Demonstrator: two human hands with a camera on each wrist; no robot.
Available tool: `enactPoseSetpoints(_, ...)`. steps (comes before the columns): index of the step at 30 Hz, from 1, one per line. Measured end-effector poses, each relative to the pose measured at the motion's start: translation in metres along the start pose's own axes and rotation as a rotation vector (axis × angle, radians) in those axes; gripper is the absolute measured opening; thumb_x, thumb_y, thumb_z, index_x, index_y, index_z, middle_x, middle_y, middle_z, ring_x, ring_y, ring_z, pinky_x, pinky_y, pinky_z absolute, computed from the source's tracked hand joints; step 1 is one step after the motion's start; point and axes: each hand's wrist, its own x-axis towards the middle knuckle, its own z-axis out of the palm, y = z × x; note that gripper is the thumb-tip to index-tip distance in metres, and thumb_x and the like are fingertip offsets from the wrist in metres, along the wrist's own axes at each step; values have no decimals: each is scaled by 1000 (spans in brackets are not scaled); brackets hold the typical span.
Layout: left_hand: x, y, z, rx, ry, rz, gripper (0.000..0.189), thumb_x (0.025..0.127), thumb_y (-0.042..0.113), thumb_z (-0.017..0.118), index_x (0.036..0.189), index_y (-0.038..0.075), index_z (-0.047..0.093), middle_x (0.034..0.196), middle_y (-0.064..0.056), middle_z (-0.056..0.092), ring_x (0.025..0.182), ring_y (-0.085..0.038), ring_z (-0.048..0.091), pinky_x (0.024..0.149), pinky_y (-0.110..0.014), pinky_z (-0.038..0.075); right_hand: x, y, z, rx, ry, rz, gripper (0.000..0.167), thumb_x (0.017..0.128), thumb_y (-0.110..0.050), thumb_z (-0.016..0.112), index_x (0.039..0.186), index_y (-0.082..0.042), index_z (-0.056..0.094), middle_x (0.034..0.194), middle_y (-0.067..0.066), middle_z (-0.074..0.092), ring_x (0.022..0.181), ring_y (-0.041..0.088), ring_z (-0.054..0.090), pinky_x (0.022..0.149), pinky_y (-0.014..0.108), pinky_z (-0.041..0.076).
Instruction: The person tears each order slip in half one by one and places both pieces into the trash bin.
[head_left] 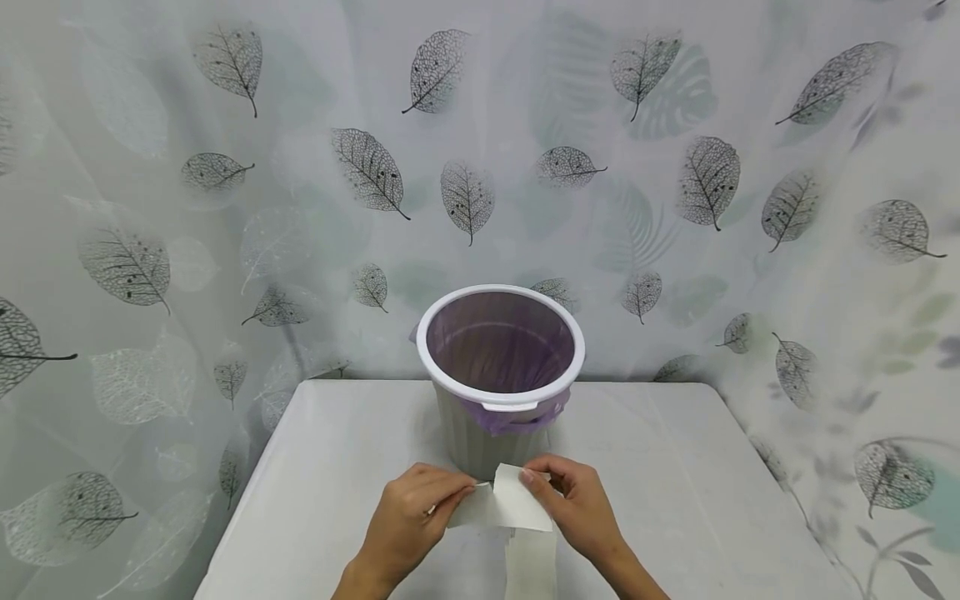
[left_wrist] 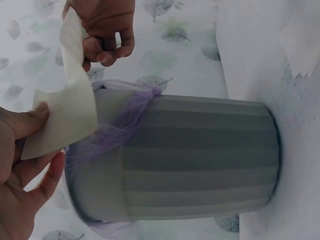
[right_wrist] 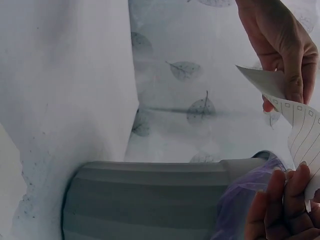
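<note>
A pale strip of paper (head_left: 517, 504) is stretched between both hands just in front of a bin. My left hand (head_left: 417, 515) pinches its left end between thumb and fingers. The other end is pinched by my right hand (head_left: 576, 505), thumb on the near side. The strip bends and twists in the middle, and a notch shows in its upper edge in the head view. Printed lines and small boxes run along one face of the paper (right_wrist: 306, 127) in the right wrist view. Below the hands, another piece of paper (head_left: 531, 567) lies on the table, its far edge ragged.
The grey ribbed bin (head_left: 487, 446) stands upright behind the hands, with a white rim (head_left: 501, 398) and a purple liner (head_left: 498, 342) folded over it. It stands on a white-covered table (head_left: 360, 433). Behind hangs a leaf-print curtain (head_left: 517, 92). Tiny specks dot the table near the loose paper.
</note>
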Motion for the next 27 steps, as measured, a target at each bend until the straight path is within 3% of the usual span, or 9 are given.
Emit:
enactPoseSetpoints(6, 2, -1, 1, -15, 92, 72, 19, 104, 16, 67, 100, 3, 80, 91, -2, 78, 75, -12, 71, 74, -27, 57, 0, 0, -2, -5, 26, 99, 8, 101, -9, 70, 96, -6, 76, 82, 6, 71, 60, 15, 64, 51, 33, 56)
enactPoseSetpoints(15, 6, 0, -1, -10, 141, 124, 19, 104, 14, 67, 99, 1, 79, 89, -5, 77, 73, -13, 71, 71, -29, 57, 0, 1, -3, -29, 70, 103, 8, 100, -11, 72, 94, -7, 76, 80, 4, 70, 59, 15, 64, 50, 31, 54)
enactPoseSetpoints(27, 15, 6, -8, -24, 204, 143, 21, 103, 13, 68, 95, -2, 79, 87, -9, 77, 69, -20, 69, 68, -28, 58, 0, 3, -12, -57, 126, 108, 7, 100, -13, 72, 95, -9, 76, 79, 3, 71, 59, 17, 64, 51, 31, 54)
